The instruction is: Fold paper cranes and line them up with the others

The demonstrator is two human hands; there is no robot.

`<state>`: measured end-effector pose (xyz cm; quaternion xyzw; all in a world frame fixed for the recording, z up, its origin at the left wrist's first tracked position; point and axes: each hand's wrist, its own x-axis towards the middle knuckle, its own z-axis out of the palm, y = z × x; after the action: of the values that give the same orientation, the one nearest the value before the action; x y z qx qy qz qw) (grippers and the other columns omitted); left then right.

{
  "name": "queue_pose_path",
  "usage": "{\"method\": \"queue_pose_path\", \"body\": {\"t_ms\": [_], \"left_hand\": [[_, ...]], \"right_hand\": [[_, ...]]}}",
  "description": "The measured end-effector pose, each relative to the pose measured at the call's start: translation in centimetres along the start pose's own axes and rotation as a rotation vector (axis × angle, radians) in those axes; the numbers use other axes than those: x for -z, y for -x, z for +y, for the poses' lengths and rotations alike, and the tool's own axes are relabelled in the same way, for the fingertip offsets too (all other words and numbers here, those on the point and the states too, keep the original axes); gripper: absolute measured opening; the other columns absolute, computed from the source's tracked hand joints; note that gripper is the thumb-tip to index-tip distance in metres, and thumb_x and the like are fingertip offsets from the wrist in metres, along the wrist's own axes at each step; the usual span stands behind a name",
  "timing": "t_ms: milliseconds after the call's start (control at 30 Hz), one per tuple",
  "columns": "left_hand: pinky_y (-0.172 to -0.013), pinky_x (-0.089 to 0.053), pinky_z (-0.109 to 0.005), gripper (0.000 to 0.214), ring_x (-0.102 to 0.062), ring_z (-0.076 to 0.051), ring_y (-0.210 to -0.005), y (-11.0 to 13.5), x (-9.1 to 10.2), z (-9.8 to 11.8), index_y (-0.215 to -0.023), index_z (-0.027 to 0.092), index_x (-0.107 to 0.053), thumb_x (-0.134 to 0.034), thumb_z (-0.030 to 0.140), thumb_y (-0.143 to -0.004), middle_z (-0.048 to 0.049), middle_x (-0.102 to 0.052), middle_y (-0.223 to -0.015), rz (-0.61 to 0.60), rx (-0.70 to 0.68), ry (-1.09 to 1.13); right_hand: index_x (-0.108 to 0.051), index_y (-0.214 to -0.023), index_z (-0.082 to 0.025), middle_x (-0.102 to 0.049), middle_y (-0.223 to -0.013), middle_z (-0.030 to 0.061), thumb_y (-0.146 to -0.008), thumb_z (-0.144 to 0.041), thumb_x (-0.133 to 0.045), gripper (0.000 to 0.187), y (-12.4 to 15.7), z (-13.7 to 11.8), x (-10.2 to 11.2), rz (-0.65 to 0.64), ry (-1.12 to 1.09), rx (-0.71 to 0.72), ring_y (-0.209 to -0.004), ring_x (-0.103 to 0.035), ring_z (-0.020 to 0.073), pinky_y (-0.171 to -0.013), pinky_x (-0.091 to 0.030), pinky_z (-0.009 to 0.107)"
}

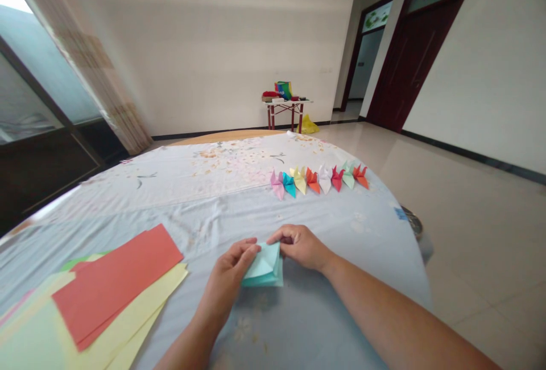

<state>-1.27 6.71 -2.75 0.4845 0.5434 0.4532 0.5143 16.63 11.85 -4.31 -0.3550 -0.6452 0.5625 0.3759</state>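
A light turquoise sheet of origami paper (265, 265), folded into a small layered square, is between my two hands near the front of the table. My left hand (232, 265) grips its left side, thumb on top and fingers behind. At its upper right corner, the thumb and fingertips of my right hand (298, 245) pinch the paper. The layers stand slightly apart along the lower edge. Beyond my hands stands a row of several folded paper cranes (313, 181) in pink, blue, yellow, orange, white, red and pale green.
Red paper sheets (121, 282) lie over yellow and green ones on the left of the round table, which has a floral cloth (205, 222). A small side table (285, 103) with boxes and a colourful bag stands by the far wall. A dark red door (412, 57) is at the right.
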Motion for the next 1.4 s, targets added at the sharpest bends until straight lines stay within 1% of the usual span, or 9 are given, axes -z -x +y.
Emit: {"method": "queue_pose_path", "body": {"t_ms": [133,267,433,600,767,1067,1167,1267,1400], "left_hand": [[-0.048,-0.040,-0.022,0.042,-0.055,-0.010,-0.056,-0.6,0.1,-0.9,-0.093,0.016,-0.059,-0.069,0.041,-0.059,-0.0092,-0.059,-0.114,0.046,0.009,-0.028],[-0.050,-0.043,-0.022,0.041,-0.058,-0.011,-0.060,-0.8,0.5,-1.6,-0.096,0.017,-0.057,-0.068,0.037,-0.062,-0.0084,-0.059,-0.111,0.030,-0.069,-0.104],[-0.051,-0.044,-0.022,0.045,-0.057,-0.012,-0.057,-0.5,0.5,-1.5,-0.111,0.017,-0.049,-0.062,0.034,-0.071,-0.0011,-0.063,-0.079,-0.024,-0.086,-0.133],[-0.063,-0.050,-0.026,0.060,-0.060,-0.014,-0.077,-0.2,-0.1,-0.8,-0.122,0.022,-0.040,-0.064,0.031,-0.068,-0.0042,-0.056,-0.106,0.022,-0.145,-0.034],[-0.058,-0.048,-0.022,0.060,-0.059,-0.013,-0.072,-0.2,-0.3,-0.3,-0.121,0.019,-0.040,-0.065,0.034,-0.069,0.0005,-0.058,-0.084,0.027,-0.129,0.043],[-0.052,-0.044,-0.021,0.062,-0.059,-0.012,-0.063,-0.3,-0.2,0.1,-0.118,0.017,-0.043,-0.067,0.040,-0.066,0.0024,-0.059,-0.074,0.065,-0.073,0.084],[-0.058,-0.048,-0.027,0.059,-0.061,-0.016,-0.070,-0.5,0.1,-0.3,-0.118,0.016,-0.043,-0.062,0.042,-0.069,-0.0025,-0.061,-0.084,0.101,-0.091,-0.053],[-0.076,-0.048,-0.038,0.043,-0.060,-0.021,-0.088,-0.3,0.5,-0.5,-0.113,0.018,-0.050,-0.053,0.040,-0.077,-0.0082,-0.061,-0.101,0.191,-0.262,-0.436],[-0.093,-0.038,-0.045,0.033,-0.050,-0.024,-0.110,0.3,0.5,-0.6,-0.114,0.024,-0.056,-0.042,0.028,-0.084,-0.0084,-0.059,-0.116,0.028,-0.572,-0.941]], "right_hand": [[-0.066,-0.092,-0.014,-0.059,-0.066,-0.0007,-0.068,-0.013,-0.056,0.027,0.4,-0.3,0.3,-0.117,0.030,-0.019,-0.055,-0.054,0.0076,-0.055,-0.044,0.020],[-0.060,-0.102,-0.014,-0.061,-0.076,0.0009,-0.070,-0.011,-0.051,0.033,0.5,-0.7,0.8,-0.211,-0.020,-0.047,-0.060,-0.056,0.0080,-0.061,-0.045,0.022],[-0.055,-0.105,-0.013,-0.059,-0.092,0.0055,-0.069,-0.024,-0.062,0.038,0.2,-0.4,0.5,-0.106,-0.049,-0.105,-0.063,-0.056,0.0091,-0.053,-0.046,0.021],[-0.057,-0.101,-0.013,-0.059,-0.078,0.0014,-0.068,-0.025,-0.066,0.037,0.0,-0.1,0.4,-0.042,-0.022,-0.094,-0.063,-0.054,0.0081,-0.054,-0.043,0.019],[-0.060,-0.098,-0.013,-0.059,-0.075,-0.0007,-0.069,-0.022,-0.064,0.030,0.2,-0.5,0.5,-0.017,0.031,-0.019,-0.064,-0.052,0.0071,-0.066,-0.042,0.023],[-0.061,-0.098,-0.013,-0.055,-0.067,-0.0026,-0.074,-0.024,-0.059,0.026,0.4,-0.9,0.2,-0.021,0.121,0.002,-0.058,-0.046,0.0065,-0.058,-0.038,0.020],[-0.061,-0.095,-0.013,-0.053,-0.064,-0.0031,-0.074,-0.023,-0.058,0.024,0.3,-0.7,0.2,0.002,0.135,0.002,-0.056,-0.045,0.0063,-0.055,-0.037,0.019],[-0.063,-0.092,-0.013,-0.056,-0.065,-0.0018,-0.074,-0.021,-0.056,0.020,0.2,-0.1,0.2,0.062,0.229,0.003,-0.057,-0.048,0.0076,-0.056,-0.039,0.019],[-0.064,-0.091,-0.015,-0.061,-0.068,-0.0001,-0.074,-0.016,-0.054,0.020,0.4,0.3,0.3,0.086,0.440,0.032,-0.061,-0.052,0.0098,-0.058,-0.040,0.020]]}}
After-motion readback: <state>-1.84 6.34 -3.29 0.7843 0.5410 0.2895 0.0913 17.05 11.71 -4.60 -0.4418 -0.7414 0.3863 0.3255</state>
